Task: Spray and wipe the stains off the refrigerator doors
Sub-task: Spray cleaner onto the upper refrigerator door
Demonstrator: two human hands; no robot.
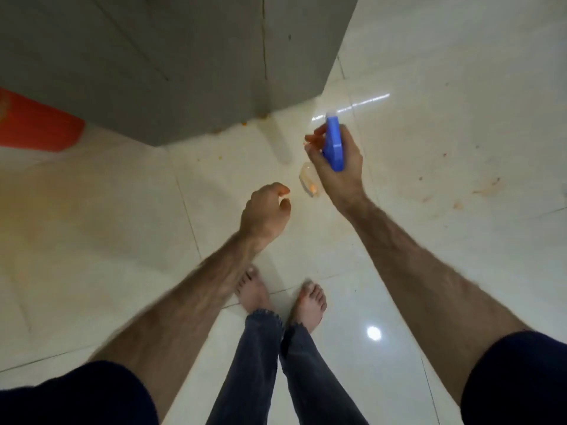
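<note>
No legible text, perhaps from blur.

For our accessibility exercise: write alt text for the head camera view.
The right hand grips a blue-topped spray bottle near the grey refrigerator; the left hand hangs loosely curled, holding nothing. Orange stains mark the tiled floor.

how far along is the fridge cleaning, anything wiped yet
Nothing looks wiped: orange stains still run down the fridge door seam and dot its bottom edge. In hand: the right hand grips the spray bottle; the left hand holds nothing. No cloth is in view. Spraying and wiping remain.
</note>
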